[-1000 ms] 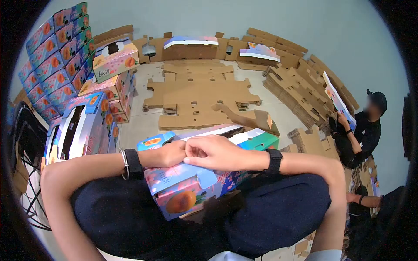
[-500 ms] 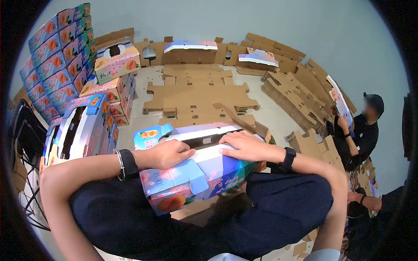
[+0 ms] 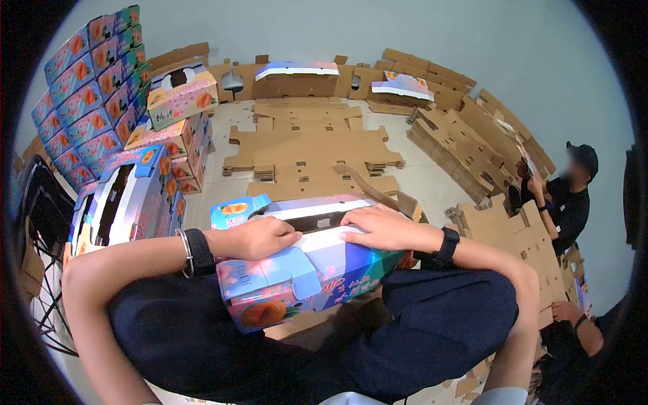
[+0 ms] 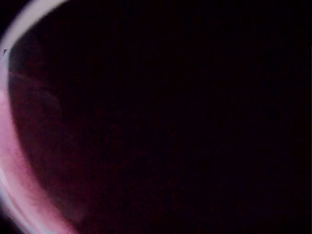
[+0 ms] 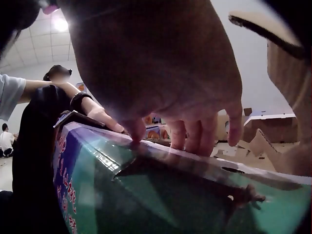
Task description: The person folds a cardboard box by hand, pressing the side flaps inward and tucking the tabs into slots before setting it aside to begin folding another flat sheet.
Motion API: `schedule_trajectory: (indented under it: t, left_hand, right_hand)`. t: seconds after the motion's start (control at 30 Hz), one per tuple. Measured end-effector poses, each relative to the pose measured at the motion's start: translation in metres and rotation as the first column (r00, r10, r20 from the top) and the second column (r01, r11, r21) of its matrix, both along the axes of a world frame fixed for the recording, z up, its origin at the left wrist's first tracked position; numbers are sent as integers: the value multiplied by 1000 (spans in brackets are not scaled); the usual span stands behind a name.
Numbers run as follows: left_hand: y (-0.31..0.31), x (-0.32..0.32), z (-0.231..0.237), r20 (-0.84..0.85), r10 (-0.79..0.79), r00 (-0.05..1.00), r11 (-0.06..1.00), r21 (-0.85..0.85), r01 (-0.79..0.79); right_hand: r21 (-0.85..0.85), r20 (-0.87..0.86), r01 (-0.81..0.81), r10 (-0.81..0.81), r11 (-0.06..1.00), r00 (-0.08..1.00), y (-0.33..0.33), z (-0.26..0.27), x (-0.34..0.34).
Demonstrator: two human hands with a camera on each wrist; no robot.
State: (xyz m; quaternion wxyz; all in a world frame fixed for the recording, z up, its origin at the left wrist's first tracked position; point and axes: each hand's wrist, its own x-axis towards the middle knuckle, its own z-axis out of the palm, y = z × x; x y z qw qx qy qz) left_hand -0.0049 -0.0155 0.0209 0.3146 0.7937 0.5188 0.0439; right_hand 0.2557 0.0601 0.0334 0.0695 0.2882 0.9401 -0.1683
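Note:
A colorful fruit carton (image 3: 354, 275) with peach prints lies across the person's lap, long side toward the knees. Its long dark top slot (image 3: 314, 221) shows between both hands. The left hand (image 3: 262, 237) grips the slot's edge at the left end, fingers curled, beside a light blue end flap (image 3: 270, 273). Farther right, the right hand (image 3: 391, 228) holds the same top edge, thumb toward the lap. In the right wrist view, the fingers (image 5: 192, 136) of that hand reach down behind the edge. The left wrist view is almost wholly dark.
Flat cardboard sheets (image 3: 304, 148) lie stacked ahead on the floor, with more stacks (image 3: 452, 148) to the right. Finished cartons (image 3: 88, 94) rise at the left, others (image 3: 135, 196) standing nearer. At the right a seated person (image 3: 574, 202) handles a printed panel; another person's hand (image 3: 567, 314) is lower.
The hands, earlier together over the carton's top, have parted to either end of the slot, which now shows. At the right, the other person's panel has tilted and a cardboard sheet has come in.

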Motion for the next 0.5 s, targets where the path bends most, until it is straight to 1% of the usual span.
schedule_trajectory:
  t: [0.1,0.33,0.5]
  left_hand:
    - [1,0,-2,10,-1,1000,1000,9,1]
    - [1,-1,-4,45,13,999,1000,26,-14]
    - [3,0,-1,33,13,999,1000,21,-14]
  right_hand:
    - [31,-16,-16,17,999,1000,1,-1,1]
    - [22,-10,-5,6,1000,1000,0,3,-1]
    - [16,1,-5,5,1000,1000,1,4,0]
